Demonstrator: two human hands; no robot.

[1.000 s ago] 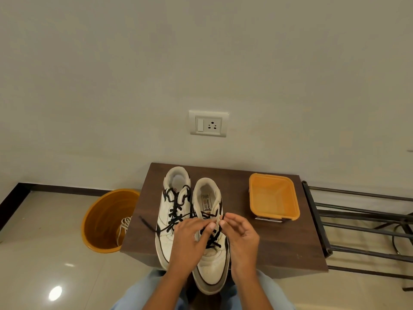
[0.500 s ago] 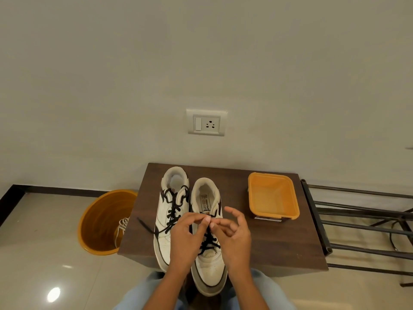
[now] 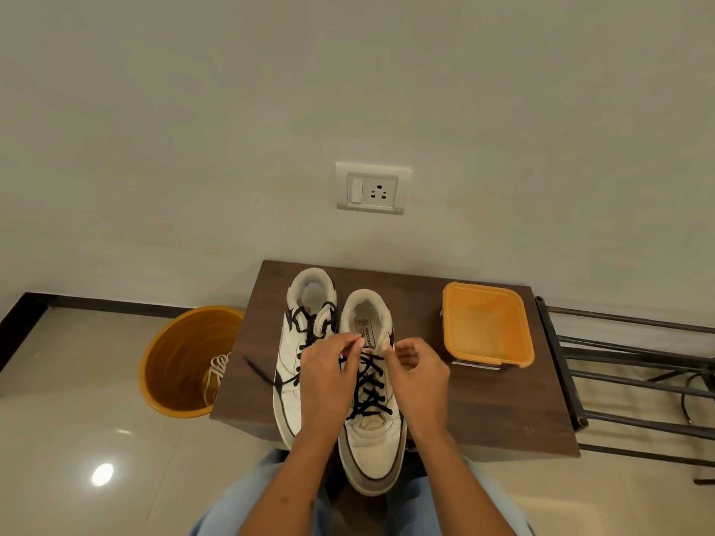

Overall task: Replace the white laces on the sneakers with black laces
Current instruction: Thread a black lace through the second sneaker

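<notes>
Two white sneakers stand side by side on a dark wooden table (image 3: 483,412), toes toward me. The right sneaker (image 3: 373,442) carries a black lace (image 3: 367,392) crossed up its front. My left hand (image 3: 329,377) pinches one end of that lace at the shoe's top left eyelets. My right hand (image 3: 419,375) pinches the other end at the top right. The left sneaker (image 3: 300,342) is also laced in black, with a loose lace end (image 3: 257,371) trailing onto the table. White laces (image 3: 216,371) lie in the orange bucket (image 3: 182,365).
An orange square container (image 3: 524,342) sits on the table's right part. A metal rack (image 3: 626,381) stands to the right of the table. The bucket is on the tiled floor at the left. A wall socket (image 3: 373,188) is above the table.
My hands have drawn apart from the middle of the right sneaker's tongue to its two sides, each keeping its lace end. The crossed lace between them is now uncovered.
</notes>
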